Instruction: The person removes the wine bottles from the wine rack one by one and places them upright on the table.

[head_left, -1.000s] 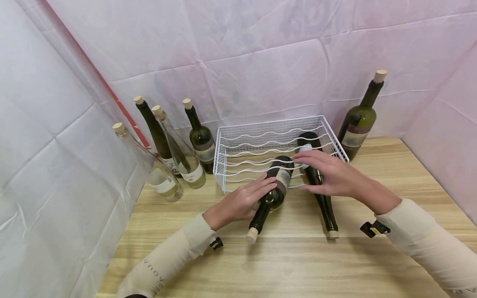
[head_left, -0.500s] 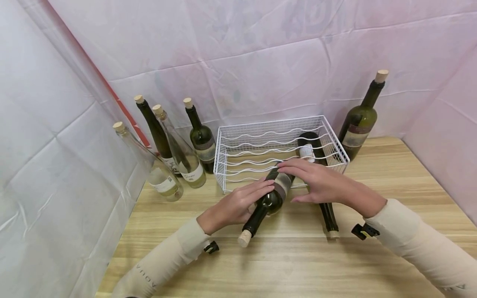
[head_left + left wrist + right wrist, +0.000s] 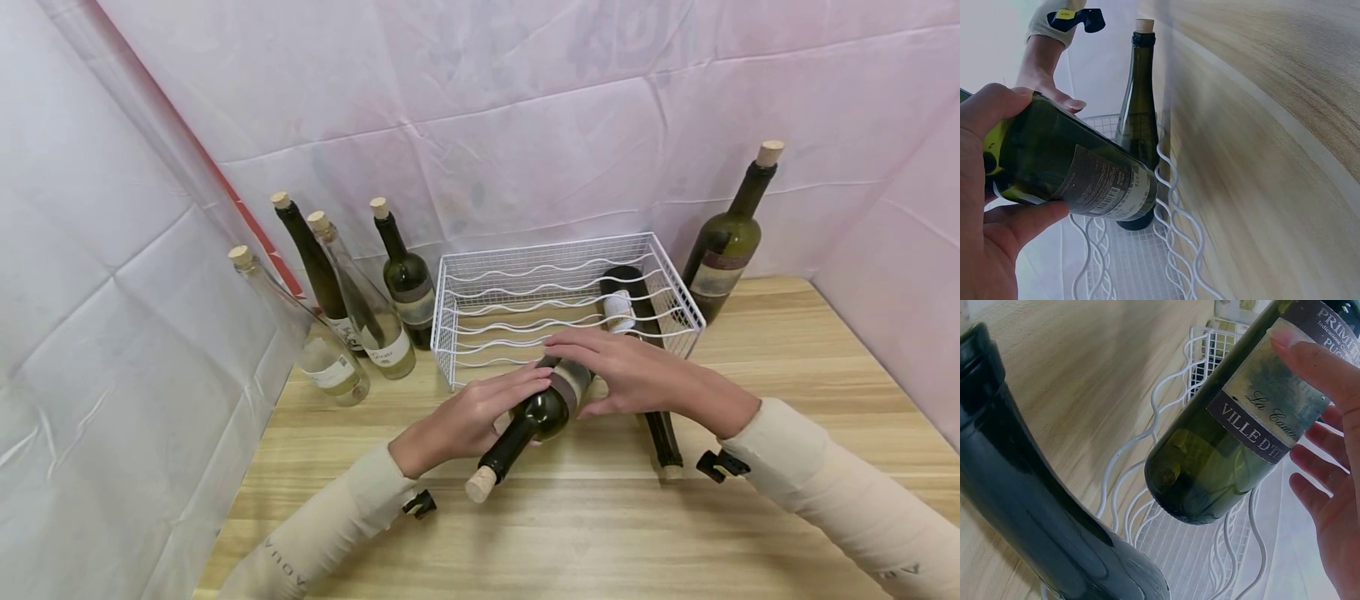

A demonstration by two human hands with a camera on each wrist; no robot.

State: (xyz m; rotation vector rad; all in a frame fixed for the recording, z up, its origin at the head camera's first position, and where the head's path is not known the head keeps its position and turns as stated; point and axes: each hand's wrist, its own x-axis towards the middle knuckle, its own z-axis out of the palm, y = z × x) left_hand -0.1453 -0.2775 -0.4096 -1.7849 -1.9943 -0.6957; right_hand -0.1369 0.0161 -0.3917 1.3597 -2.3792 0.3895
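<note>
A dark green corked wine bottle point(image 3: 546, 412) slants over the front of the white wire wine rack point(image 3: 542, 260), its neck toward the lower left. My left hand point(image 3: 480, 412) grips it near the shoulder, thumb and fingers on opposite sides. At the base half is my right hand point(image 3: 637, 371), its thumb across the label and its fingers round the far side. In the right wrist view, the base of the wine bottle point(image 3: 1229, 456) hangs over the wavy wires. Another slender dark bottle point(image 3: 663, 437) lies in the rack's right side, neck forward, partly hidden by my right arm.
Left of the rack stand two clear bottles point(image 3: 386, 337) point(image 3: 330, 362), a slim dark bottle point(image 3: 311, 267) and a green bottle point(image 3: 408, 287), all corked. One green bottle point(image 3: 723, 250) stands at the rack's right. A white sheet point(image 3: 525, 125) hangs behind the wooden table point(image 3: 600, 533).
My right hand has moved left from above the lying bottle onto the held one. The held bottle's neck has swung a little to the left and toward me.
</note>
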